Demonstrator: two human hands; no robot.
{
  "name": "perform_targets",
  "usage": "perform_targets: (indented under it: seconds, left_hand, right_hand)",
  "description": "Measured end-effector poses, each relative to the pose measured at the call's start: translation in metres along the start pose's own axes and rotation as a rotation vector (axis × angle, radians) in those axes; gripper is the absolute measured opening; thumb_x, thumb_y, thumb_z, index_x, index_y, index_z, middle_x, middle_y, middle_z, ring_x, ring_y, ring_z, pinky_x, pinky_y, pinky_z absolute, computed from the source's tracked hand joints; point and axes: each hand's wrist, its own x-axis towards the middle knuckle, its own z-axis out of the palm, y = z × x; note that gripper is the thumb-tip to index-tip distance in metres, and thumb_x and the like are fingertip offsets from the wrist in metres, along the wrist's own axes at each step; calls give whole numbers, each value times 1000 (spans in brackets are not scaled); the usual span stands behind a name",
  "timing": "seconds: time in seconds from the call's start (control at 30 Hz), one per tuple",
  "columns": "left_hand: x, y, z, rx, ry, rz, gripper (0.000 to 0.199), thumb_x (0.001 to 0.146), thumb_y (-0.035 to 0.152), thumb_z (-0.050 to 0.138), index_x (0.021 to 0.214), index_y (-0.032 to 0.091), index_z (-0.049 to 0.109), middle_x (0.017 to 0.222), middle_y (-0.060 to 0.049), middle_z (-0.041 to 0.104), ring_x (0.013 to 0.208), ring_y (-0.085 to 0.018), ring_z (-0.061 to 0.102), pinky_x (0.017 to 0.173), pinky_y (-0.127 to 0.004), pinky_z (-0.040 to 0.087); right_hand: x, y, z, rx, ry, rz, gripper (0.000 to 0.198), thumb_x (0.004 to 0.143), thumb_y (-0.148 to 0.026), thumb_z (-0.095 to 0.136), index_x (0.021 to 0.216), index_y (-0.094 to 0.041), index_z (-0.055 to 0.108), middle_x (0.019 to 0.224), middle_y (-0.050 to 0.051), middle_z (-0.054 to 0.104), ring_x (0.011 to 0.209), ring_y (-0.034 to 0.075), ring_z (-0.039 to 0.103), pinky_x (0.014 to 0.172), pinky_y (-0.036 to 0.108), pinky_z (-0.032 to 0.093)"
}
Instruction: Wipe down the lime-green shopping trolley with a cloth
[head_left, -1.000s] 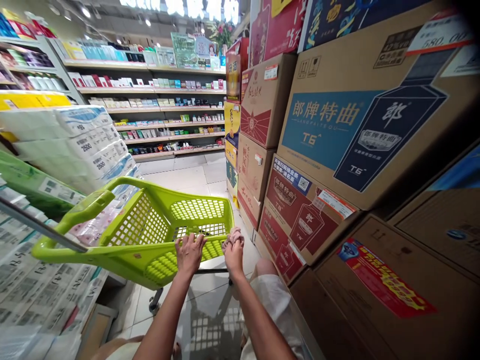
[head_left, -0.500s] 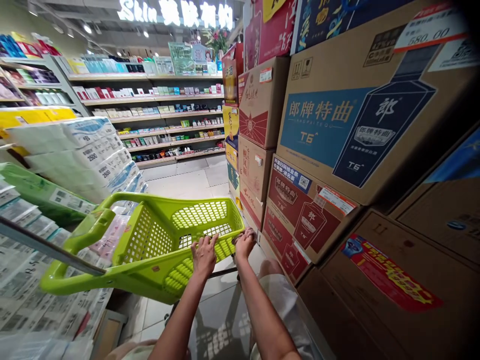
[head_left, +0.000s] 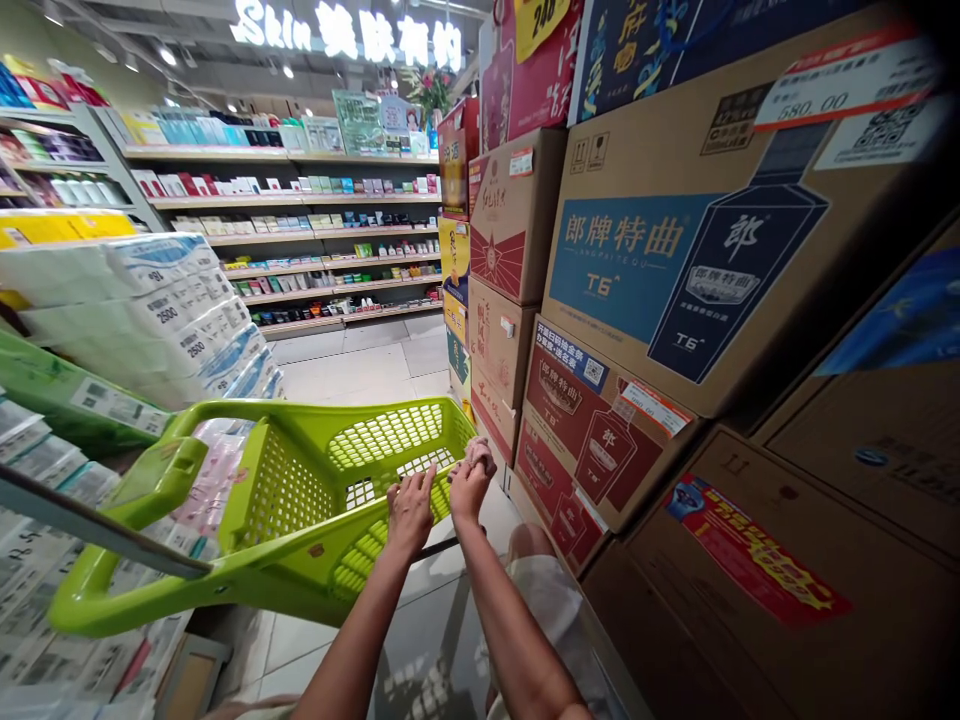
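Note:
A lime-green plastic shopping cart [head_left: 292, 560] with perforated walls stands before me, its basket holding nothing visible. My left hand [head_left: 410, 508] has its fingers curled over the near side rim. To the right of it, my right hand [head_left: 466, 492] is closed on a crumpled pinkish-brown cloth [head_left: 481, 455], which lies against the rim near the basket's far corner. Part of the cloth is hidden by the fingers. The cart's thick handle loop [head_left: 75, 600] is at the left, away from both hands.
Stacked liquor cartons [head_left: 615, 260] rise close along my right. Packs of tissue paper [head_left: 150, 310] are piled on the left, beside the cart. A grey metal bar [head_left: 97, 530] crosses the handle. Shelves of skincare products [head_left: 322, 235] stand across the tiled floor [head_left: 352, 360].
My right hand and the cloth have shifted left, from outside the basket's corner onto the rim. The view has turned slightly. My left hand stays on the rim, a little nearer the corner.

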Motion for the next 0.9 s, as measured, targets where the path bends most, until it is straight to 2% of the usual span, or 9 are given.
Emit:
perform_targets:
  seconds: [0.13,0.23,0.3,0.43,0.57,0.63,0.73,0.83,0.9]
  left_hand:
    - [-8,-10,-19,46,52,-12,72,82,-2,41,147,25,58,139,-11,66,122,-23,60,104,-39,36]
    - [-22,-26,-33,182,134,-134,52,87,6,44,129,21,70,120,-14,72,113,-29,63,103,-45,36]
    - [-29,-32,-37,218,116,-149,45,88,8,45,122,20,73,107,-13,74,108,-30,64,102,-45,36]
    - [-33,-34,-36,194,100,-109,47,87,6,44,122,20,72,107,-11,75,107,-29,64,104,-43,36]
    - [-32,-35,-34,163,110,-117,47,85,5,45,120,20,73,106,-11,75,106,-29,64,105,-44,35]
    - [-32,-36,-32,139,117,-108,49,85,4,44,122,21,72,108,-11,75,108,-28,65,106,-43,35]
    - [-33,-37,-31,109,117,-112,52,87,3,41,127,20,71,110,-11,75,109,-28,65,107,-44,35]
    - [-36,-39,-31,68,116,-121,54,86,3,42,129,20,71,112,-11,76,110,-28,66,107,-44,36]
    - [-40,-42,-33,36,137,-132,57,85,1,42,131,22,70,117,-10,76,114,-27,66,107,-42,37]
  right_hand:
    - [-6,-7,-7,-29,54,44,37,93,-12,41,119,-17,66,117,17,67,111,27,61,100,39,45]
    - [-11,-10,-14,-69,-96,-71,37,87,-7,46,112,-19,69,117,11,68,107,23,61,100,35,45]
    - [-8,-9,-20,-112,-199,-125,39,83,-3,45,107,-19,71,113,10,69,101,22,61,94,33,47]
    - [6,-8,-24,-157,-171,-64,45,85,1,35,106,-15,71,117,15,67,100,24,58,86,34,47]
    - [11,-12,-27,-122,-249,-165,35,85,-3,47,100,-22,73,115,8,69,100,21,59,84,29,48]
    - [10,-16,-30,-125,-240,-172,35,87,-4,44,99,-21,73,116,10,69,96,21,60,82,30,48]
    - [3,-25,-29,-130,-227,-189,39,89,-3,39,103,-18,72,118,13,69,99,23,60,88,34,49]
    - [-7,-35,-25,-87,-323,-320,31,92,-8,48,102,-23,73,117,6,71,106,21,60,96,31,48]
    - [-11,-39,-24,-96,-296,-301,34,94,-8,43,105,-20,73,120,9,70,103,22,60,94,32,48]
